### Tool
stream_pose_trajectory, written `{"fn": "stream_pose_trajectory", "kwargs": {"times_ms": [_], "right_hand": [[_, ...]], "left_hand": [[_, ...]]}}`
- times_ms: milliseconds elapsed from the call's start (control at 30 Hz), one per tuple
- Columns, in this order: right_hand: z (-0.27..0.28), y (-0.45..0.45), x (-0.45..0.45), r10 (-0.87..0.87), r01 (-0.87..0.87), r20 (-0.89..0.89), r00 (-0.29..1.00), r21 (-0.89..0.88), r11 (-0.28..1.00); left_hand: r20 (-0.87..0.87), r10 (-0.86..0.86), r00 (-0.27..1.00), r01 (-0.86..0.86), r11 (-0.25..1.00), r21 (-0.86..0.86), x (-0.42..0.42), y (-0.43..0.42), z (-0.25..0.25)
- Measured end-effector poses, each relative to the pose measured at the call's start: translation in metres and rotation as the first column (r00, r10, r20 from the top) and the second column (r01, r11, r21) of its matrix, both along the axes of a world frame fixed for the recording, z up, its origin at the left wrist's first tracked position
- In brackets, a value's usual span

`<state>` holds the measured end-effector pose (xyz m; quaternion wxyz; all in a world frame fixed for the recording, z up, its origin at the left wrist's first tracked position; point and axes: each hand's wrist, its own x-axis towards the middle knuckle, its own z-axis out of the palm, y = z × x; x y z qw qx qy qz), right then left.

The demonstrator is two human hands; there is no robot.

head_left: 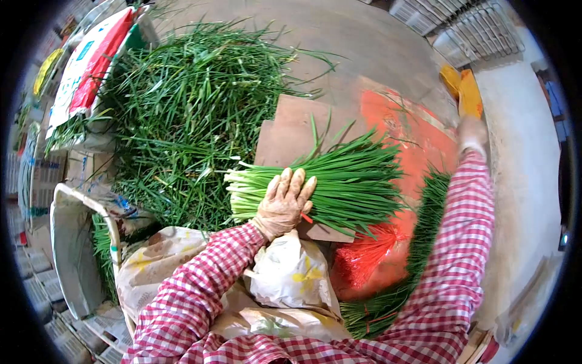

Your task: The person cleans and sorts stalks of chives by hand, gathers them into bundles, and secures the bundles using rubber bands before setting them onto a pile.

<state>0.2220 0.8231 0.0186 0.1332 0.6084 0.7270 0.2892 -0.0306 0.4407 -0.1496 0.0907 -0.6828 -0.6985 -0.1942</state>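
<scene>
My left hand [282, 203] is resting on the green bundle [351, 182], fingers slightly spread, while the bundle is lying across the brown board [290, 127]. My right hand [473, 133] is blurring near the yellow object [468, 96]; I cannot tell its fingers' state.

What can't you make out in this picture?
All in the head view:
- Right hand: blurred, so its fingers and any grip can't be told.
- Left hand: its palm is hidden from above by its own back, so firm grip or light rest is unclear.
- Red band: mostly hidden under that hand.
- Bag: print too small and slanted to read.
- Left-side crates: cut off by the dark lens edge.
</scene>
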Motion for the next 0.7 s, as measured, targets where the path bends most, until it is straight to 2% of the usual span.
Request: {"fn": "stream_pose_trajectory", "kwargs": {"times_ms": [33,67,100,133,200,267,367,400,433,467,500,533,600,633,700], "right_hand": [[0.025,-0.005,-0.029,0.142,-0.139,-0.157,0.977,0.025,0.990],[0.051,-0.015,-0.065,0.342,-0.348,-0.325,0.882,0.040,0.937],[0.077,-0.034,-0.106,0.521,-0.574,-0.491,0.698,0.051,0.817],[0.099,-0.061,-0.143,0.607,-0.738,-0.625,0.492,0.071,0.671],[0.127,-0.128,-0.188,0.551,-0.868,-0.798,0.244,0.075,0.491],[0.120,-0.203,-0.205,0.411,-0.913,-0.906,0.097,0.084,0.400],[0.062,-0.262,-0.182,0.348,-0.966,-0.936,0.047,0.046,0.254],[0.033,-0.273,-0.167,0.056,-0.956,-0.987,0.147,-0.128,0.265],[0.005,-0.283,-0.152,-0.267,-0.918,-0.939,0.218,-0.290,0.270],[-0.024,-0.294,-0.137,-0.528,-0.858,-0.814,0.241,-0.433,0.276],[-0.063,-0.306,-0.126,-0.698,-0.824,-0.704,0.133,-0.470,0.316],[-0.081,-0.309,-0.121,-0.839,-0.812,-0.536,0.100,-0.531,0.242],[-0.099,-0.315,-0.126,-0.936,-0.836,-0.350,-0.026,-0.506,0.212],[-0.111,-0.318,-0.132,-0.941,-0.837,-0.338,-0.031,-0.506,0.209],[-0.139,-0.317,-0.149,-0.982,-0.859,-0.140,-0.129,-0.480,0.181]], "left_hand": [[0.017,0.000,1.000,0.000,1.000,0.003,-0.001,0.001,0.001],[0.036,-0.002,0.999,0.002,1.000,0.002,-0.002,0.001,0.002],[0.039,0.001,0.999,-0.001,1.000,0.005,-0.003,0.002,0.003],[0.065,-0.005,0.998,0.006,1.000,-0.028,-0.007,0.004,0.012],[0.091,-0.028,0.995,0.031,0.999,-0.033,-0.019,0.017,0.011],[0.067,-0.006,0.998,0.020,0.977,-0.210,-0.037,0.042,0.026],[0.398,0.120,0.909,0.081,0.888,-0.452,-0.069,0.080,0.034],[0.506,0.168,0.846,0.109,0.874,-0.473,-0.079,0.090,0.038],[0.549,0.150,0.822,0.095,0.915,-0.392,-0.088,0.099,0.017],[0.490,0.134,0.861,0.109,0.893,-0.436,-0.098,0.112,-0.007],[0.444,0.154,0.883,0.079,0.882,-0.464,-0.103,0.118,-0.008],[0.397,0.173,0.901,0.049,0.870,-0.491,-0.106,0.123,-0.009],[0.394,0.144,0.908,0.079,0.864,-0.497,-0.116,0.132,-0.025],[0.398,0.117,0.910,0.108,0.860,-0.499,-0.119,0.131,-0.028],[0.433,0.138,0.891,0.095,0.875,-0.475,-0.120,0.125,-0.026]]}}
